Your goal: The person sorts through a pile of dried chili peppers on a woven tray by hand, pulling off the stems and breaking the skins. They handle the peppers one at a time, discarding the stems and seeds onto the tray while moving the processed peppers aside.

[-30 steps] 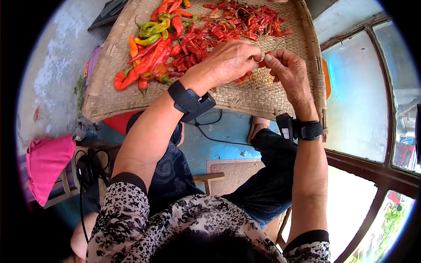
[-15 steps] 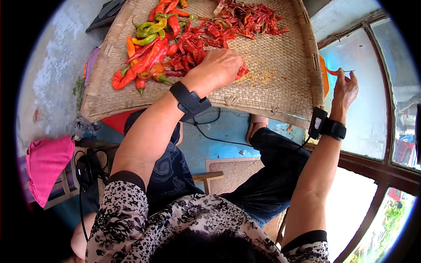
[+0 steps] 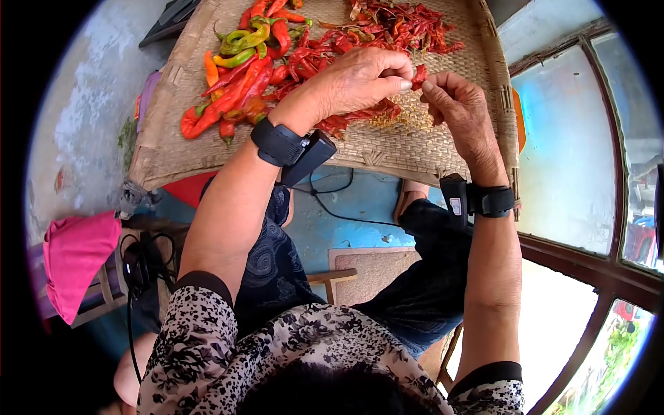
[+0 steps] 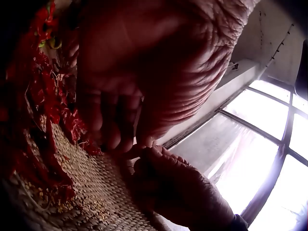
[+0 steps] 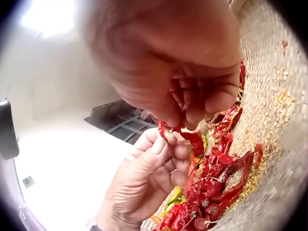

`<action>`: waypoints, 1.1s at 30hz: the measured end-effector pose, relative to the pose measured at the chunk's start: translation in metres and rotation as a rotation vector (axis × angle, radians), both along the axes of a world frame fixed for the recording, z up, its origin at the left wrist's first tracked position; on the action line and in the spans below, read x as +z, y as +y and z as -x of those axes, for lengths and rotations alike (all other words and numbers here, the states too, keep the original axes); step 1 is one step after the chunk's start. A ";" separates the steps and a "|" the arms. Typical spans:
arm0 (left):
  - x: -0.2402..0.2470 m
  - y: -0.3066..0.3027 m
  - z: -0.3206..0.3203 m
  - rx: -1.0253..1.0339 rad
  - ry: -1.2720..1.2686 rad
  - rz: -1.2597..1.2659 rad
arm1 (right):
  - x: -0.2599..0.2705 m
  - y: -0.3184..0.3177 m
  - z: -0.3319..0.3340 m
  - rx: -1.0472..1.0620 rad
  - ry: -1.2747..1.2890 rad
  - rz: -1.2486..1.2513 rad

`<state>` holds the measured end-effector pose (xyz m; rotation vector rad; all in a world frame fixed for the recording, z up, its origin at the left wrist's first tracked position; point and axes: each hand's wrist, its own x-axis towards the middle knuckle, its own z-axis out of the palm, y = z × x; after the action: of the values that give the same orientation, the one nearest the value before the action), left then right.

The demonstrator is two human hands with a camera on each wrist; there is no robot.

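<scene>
Both hands meet above a woven tray (image 3: 346, 152), with a small dried red chili (image 3: 418, 77) between their fingertips. My left hand (image 3: 360, 81) reaches in from the left and pinches one end between thumb and forefinger. From the right, my right hand (image 3: 462, 114) pinches the other end. In the right wrist view the chili (image 5: 162, 130) shows at the left thumb tip, partly hidden by fingers. Beneath the hands, loose dried red chilies (image 3: 377, 111) lie beside scattered pale seeds (image 3: 408, 117).
Fresh red and green peppers (image 3: 242, 76) lie on the tray's left side. A heap of dried chilies (image 3: 415, 28) sits at the far side. An orange container (image 3: 519, 121) shows past the tray's right edge, by a framed window (image 3: 574, 152). A cable (image 3: 346, 214) runs below.
Half a second ago my right hand held a stemmed red piece out past the tray's right edge, while my left was at the pile. Both have since come together over the tray around a chili.
</scene>
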<state>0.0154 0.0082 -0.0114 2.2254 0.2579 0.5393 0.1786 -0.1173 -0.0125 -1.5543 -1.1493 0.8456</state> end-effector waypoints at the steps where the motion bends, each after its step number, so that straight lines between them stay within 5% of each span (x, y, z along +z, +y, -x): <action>1: -0.001 0.001 0.000 0.000 0.000 0.000 | 0.001 -0.002 -0.003 -0.006 -0.010 -0.020; 4: -0.008 0.001 0.003 0.087 0.019 -0.094 | 0.003 -0.009 -0.014 -0.114 0.003 -0.056; 9: -0.028 -0.007 0.005 0.165 0.416 -0.534 | 0.005 -0.027 -0.074 -0.349 -0.023 -0.341; 10: -0.029 -0.008 0.004 0.162 0.510 -0.626 | 0.012 -0.041 -0.090 -0.673 -0.063 -0.396; 16: -0.030 -0.008 -0.004 0.159 0.638 -0.628 | 0.008 -0.063 -0.126 -1.035 -0.129 -0.298; 20: -0.016 -0.004 -0.003 0.225 0.543 -0.362 | 0.011 -0.049 -0.102 -0.884 -0.205 -0.296; 25: -0.019 0.010 -0.007 0.076 0.163 0.091 | 0.005 -0.015 -0.021 -0.176 -0.086 -0.077; 28: -0.021 0.007 -0.012 0.004 0.089 0.300 | -0.004 -0.002 0.005 -0.025 -0.035 0.014; 33: -0.019 0.003 -0.011 0.074 0.057 0.260 | -0.010 0.005 0.013 0.019 0.085 0.005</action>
<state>0.0261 0.0115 -0.0306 1.9863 0.4175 0.4544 0.1653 -0.1123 -0.0221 -1.4994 -1.1035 0.9191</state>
